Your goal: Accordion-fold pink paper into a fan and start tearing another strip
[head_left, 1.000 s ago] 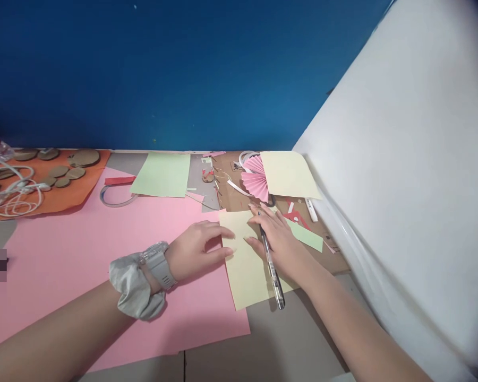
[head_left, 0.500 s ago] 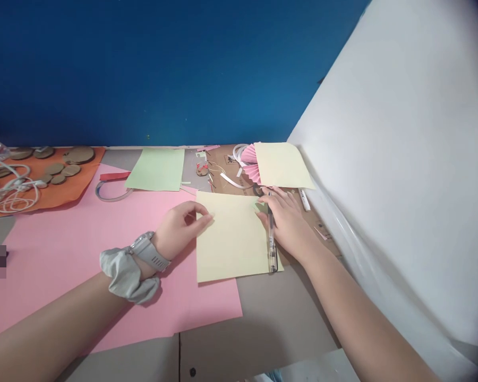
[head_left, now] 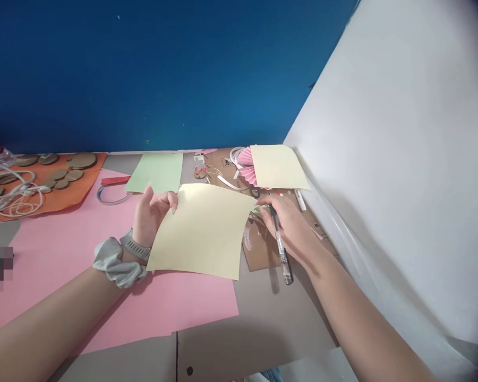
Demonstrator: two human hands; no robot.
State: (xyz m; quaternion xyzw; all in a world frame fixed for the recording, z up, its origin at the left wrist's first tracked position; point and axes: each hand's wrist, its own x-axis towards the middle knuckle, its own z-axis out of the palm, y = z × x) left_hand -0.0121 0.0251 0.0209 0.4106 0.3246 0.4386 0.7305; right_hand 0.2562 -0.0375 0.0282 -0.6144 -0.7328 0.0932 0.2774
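Blue fills the far side, a broad wall (head_left: 207, 74), with a white panel (head_left: 414, 138) slanting down the right. Below them runs the grey worktop (head_left: 223, 334), and across its left half lies the big pink sheet (head_left: 83, 260). Over its right end comes the yellow sheet (head_left: 203, 233), bowed and tilted, its lower left corner across the left wrist.

To the hands! The left hand (head_left: 151, 212) is half open, thumb raised, fingers curled over the upper left edge; whether it truly grips, one cannot tell. The right hand (head_left: 284, 217) is loosely closed with a pen (head_left: 281, 246) slung in it, fingertips right at the sheet's upper right corner, and a pinch there is too fine to confirm.

Good handling here looks like light fingertips, opposite edges kept level, no thumb pressing a crease, and the pen's length held off the paper.

Now the edges: the right side of the sheet just overlaps the brown card (head_left: 261, 252), and the green sheet (head_left: 159, 170) sits close behind. The panel crowds the right forearm. Better room, by the look of it, is leftward over the pink, or toward the worktop's near edge.
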